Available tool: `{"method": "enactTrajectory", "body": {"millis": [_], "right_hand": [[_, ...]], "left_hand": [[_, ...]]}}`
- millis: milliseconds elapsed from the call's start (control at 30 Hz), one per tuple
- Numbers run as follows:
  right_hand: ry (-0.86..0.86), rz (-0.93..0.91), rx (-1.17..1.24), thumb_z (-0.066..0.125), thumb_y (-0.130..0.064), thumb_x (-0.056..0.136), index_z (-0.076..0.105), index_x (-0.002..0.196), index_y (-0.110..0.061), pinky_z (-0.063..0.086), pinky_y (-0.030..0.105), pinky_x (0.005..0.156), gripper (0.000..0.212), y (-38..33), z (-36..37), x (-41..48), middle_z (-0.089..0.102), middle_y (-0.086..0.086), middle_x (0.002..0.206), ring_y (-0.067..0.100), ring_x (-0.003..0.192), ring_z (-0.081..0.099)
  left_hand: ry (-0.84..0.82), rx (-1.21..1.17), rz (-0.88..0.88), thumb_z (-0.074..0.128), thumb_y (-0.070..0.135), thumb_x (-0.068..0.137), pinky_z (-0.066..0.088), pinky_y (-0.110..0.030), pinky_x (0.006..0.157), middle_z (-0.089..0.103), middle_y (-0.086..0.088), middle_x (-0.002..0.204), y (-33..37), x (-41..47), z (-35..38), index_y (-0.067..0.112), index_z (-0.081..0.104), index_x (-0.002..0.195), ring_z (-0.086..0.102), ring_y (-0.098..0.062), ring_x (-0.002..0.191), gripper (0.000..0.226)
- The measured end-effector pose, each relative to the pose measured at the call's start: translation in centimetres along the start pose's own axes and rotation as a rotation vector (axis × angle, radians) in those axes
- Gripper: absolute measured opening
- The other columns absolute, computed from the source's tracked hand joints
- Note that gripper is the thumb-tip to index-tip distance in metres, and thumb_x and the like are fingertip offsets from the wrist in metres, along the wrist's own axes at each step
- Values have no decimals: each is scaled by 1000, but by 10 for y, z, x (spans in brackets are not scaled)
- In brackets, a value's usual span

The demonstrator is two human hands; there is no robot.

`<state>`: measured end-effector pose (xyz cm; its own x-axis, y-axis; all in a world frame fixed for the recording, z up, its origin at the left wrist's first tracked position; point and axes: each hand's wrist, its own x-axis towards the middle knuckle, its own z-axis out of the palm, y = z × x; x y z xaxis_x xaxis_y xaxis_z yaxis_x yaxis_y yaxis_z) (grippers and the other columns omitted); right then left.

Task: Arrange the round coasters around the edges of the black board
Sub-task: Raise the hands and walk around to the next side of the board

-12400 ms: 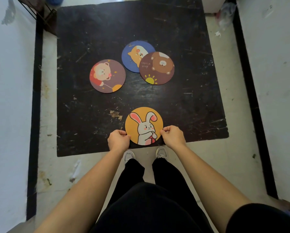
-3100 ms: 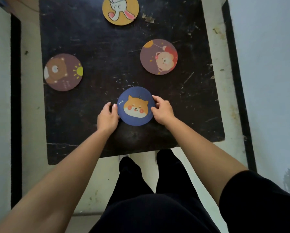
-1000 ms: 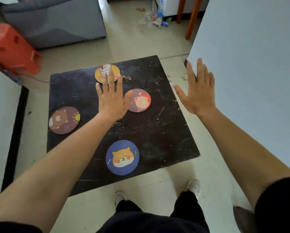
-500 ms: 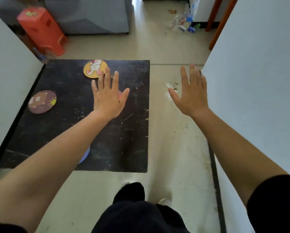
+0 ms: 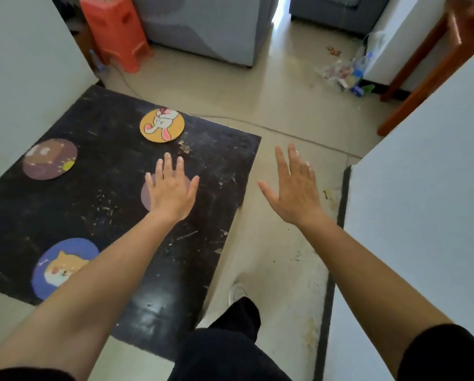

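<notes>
The black board (image 5: 98,204) lies on the floor at left. An orange rabbit coaster (image 5: 162,125) sits by its far edge. At the left edge lies a brown bear coaster (image 5: 49,158), and a blue dog coaster (image 5: 61,266) is at the near edge, partly under my forearm. A purple coaster (image 5: 145,196) is mostly hidden behind my left hand (image 5: 170,192), which hovers open with fingers spread. My right hand (image 5: 295,188) is open too, raised over the bare floor to the right of the board.
White walls (image 5: 422,215) stand close on the right and on the left (image 5: 24,78). An orange plastic stool (image 5: 115,31) and a grey sofa (image 5: 203,26) are beyond the board. Litter (image 5: 345,72) and a wooden table leg (image 5: 422,70) lie at far right. My legs show below.
The view has swung around the board's corner, and the blue dog coaster is back in sight. Both hands stay open and raised, holding nothing.
</notes>
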<state>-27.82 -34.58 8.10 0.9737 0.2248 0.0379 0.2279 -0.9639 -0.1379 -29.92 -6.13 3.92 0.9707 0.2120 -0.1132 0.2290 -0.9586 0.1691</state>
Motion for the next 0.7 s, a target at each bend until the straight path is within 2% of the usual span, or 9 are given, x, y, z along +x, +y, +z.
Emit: {"method": "enactTrajectory", "body": {"millis": [167,333,433,533,600,700], "right_hand": [[-72,-139,-55,32,-66,94,-2,157,-21,8,49,121,84,7,-1,87,3,16,166,36,151,13],[-75,-317,-2,35,-63,96,5,157,-16,21,52,119,83,-39,-17,167,9,21,164,39,148,20],[-124,-439,17,36,-63,96,5,157,-18,25,51,118,81,-78,-18,210,8,19,165,38,149,20],[-213,-529,80,40,-60,96,5,156,-20,34,51,113,80,-116,-3,243,7,14,166,38,148,24],[-271,-604,117,45,-56,97,3,156,-22,41,50,107,80,-137,14,261,6,12,166,38,145,31],[-399,-728,132,49,-50,97,4,155,-21,46,50,101,79,-160,45,281,2,10,166,38,142,35]], "left_hand": [[-20,-49,-191,22,56,96,17,-60,116,15,-16,164,-7,33,-12,16,20,153,14,-34,150,70],[56,-42,-407,19,58,96,15,-59,116,11,-14,165,-45,51,-52,18,15,154,12,-32,151,70],[91,-77,-526,21,57,97,17,-59,115,14,-15,164,-62,49,-68,17,17,154,15,-34,150,69],[76,-267,-662,27,55,98,24,-56,113,23,-15,161,-69,44,-60,16,24,153,24,-36,146,67],[8,-476,-786,29,53,99,24,-51,116,24,-16,161,-70,40,-44,15,24,153,24,-36,146,67],[-70,-620,-983,29,54,99,23,-46,117,23,-16,161,-59,28,-16,14,21,154,25,-35,146,69]]}}
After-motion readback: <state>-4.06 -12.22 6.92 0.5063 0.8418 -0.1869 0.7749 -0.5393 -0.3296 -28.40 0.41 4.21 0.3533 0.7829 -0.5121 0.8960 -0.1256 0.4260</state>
